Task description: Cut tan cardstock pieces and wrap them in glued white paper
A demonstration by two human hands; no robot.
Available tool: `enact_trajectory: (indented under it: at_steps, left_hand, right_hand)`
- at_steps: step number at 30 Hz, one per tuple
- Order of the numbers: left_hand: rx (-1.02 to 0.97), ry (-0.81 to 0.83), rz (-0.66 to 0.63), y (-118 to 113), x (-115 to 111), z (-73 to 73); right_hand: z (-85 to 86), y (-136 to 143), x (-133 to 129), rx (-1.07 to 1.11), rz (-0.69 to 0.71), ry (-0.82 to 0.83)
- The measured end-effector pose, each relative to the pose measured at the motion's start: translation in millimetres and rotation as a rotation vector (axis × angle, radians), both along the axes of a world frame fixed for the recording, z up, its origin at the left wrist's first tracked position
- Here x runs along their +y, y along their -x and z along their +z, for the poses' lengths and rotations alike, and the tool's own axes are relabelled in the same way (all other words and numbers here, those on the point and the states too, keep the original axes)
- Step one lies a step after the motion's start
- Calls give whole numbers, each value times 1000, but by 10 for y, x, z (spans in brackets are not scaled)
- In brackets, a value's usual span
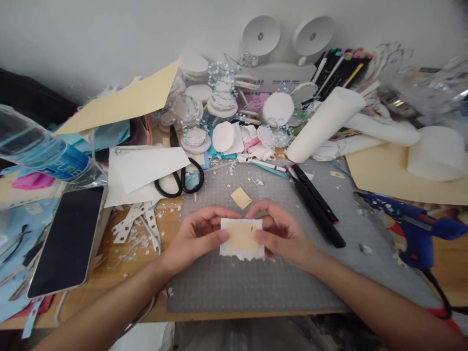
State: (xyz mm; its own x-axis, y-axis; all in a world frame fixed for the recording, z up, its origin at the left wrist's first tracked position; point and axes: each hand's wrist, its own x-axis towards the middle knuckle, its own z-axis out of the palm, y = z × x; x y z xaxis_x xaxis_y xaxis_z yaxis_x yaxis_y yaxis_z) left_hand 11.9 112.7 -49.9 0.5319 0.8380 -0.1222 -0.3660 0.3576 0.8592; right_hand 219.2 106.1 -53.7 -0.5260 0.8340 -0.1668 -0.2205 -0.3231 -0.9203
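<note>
One phone [68,241], one bottle [47,151], left. One scissors [179,180]. One gray mat [226,287]. One white-edged tan piece [242,238], one small tan card [241,198]. Two long black tools [317,207]. One glue gun [417,234], right. Two round dishes [261,35], far. Discs [224,136], markers [343,73]: too crowded to count.

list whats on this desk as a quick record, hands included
left hand: fingers pinch one side of a ragged white piece with a tan rectangle on it
right hand: fingers pinch the opposite side
surface: gray cutting mat
just beyond hands: small tan card
left area: phone, bottle, scissors partly under white paper
right area: blue glue gun
back: white discs, white roll
</note>
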Motion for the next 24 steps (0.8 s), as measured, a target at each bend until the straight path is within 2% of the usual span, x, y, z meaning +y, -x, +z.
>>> enact_trajectory:
  at_steps: [3,10,19,24]
  left_hand:
    - [24,35,-37,4,-16,4]
    - [93,22,-25,0,-24,25]
    - [132,10,8,-10,-25,5]
    - [171,-9,3,-9,-33,1]
  right_hand:
    - [24,9,2,-28,8,10]
    - [-2,24,19,35,77,-48]
    - [-15,36,8,38,3,-67]
    - [-29,43,11,50,9,-57]
